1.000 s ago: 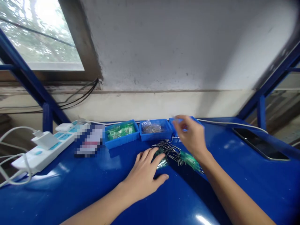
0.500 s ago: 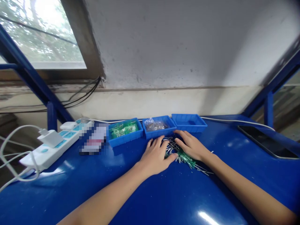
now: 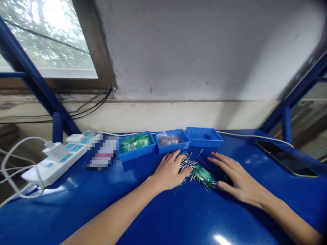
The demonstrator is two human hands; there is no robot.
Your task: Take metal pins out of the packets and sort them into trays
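Note:
A loose pile of small green parts with metal pins [image 3: 198, 170] lies on the blue table [image 3: 178, 217]. My left hand [image 3: 170, 170] rests flat on the pile's left side, fingers stretched out. My right hand [image 3: 236, 178] lies flat on the table just right of the pile, fingers spread, thumb near the green parts. Behind the pile stand three small blue trays: the left tray [image 3: 136, 151] holds green parts, the middle tray [image 3: 172, 145] holds a clear bag of parts, the right tray [image 3: 204, 136] looks empty.
A white power strip [image 3: 55, 160] with a plugged charger and cables sits at the left. A blurred card [image 3: 102, 156] lies beside it. A dark phone [image 3: 284, 158] lies at the right, with a white cable [image 3: 250, 135] along the wall.
My right hand came down from the right tray onto the pile, then slid out to the right of it and flattened. My left hand stayed on the pile's left side.

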